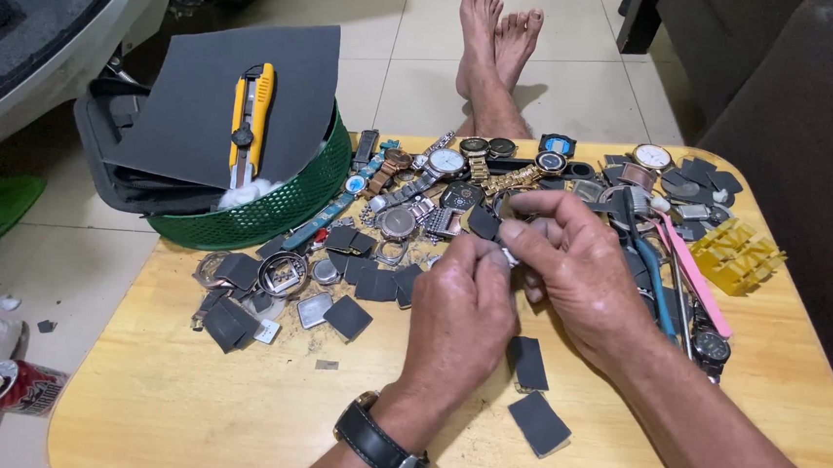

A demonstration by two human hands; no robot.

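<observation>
My left hand (460, 315) and my right hand (576, 265) meet above the middle of a low wooden table (229, 397). Between their fingertips they pinch a small silvery metal part (510, 257); a dark square of sandpaper (484, 221) shows just above it, at my right fingers. A black wristwatch sits on my left wrist (377, 446). Under and around the hands lie several dark sandpaper squares (538, 423) and a spread of wristwatches and watch cases (446, 163).
A green plastic basket (272, 209) at the table's left rear is covered by a dark sheet with a yellow utility knife (251, 115) on it. Yellow plastic holder (736, 254), pink and blue tools (687, 273) lie right. Bare feet (494, 34) rest beyond the table. A can (20, 387) lies on the floor.
</observation>
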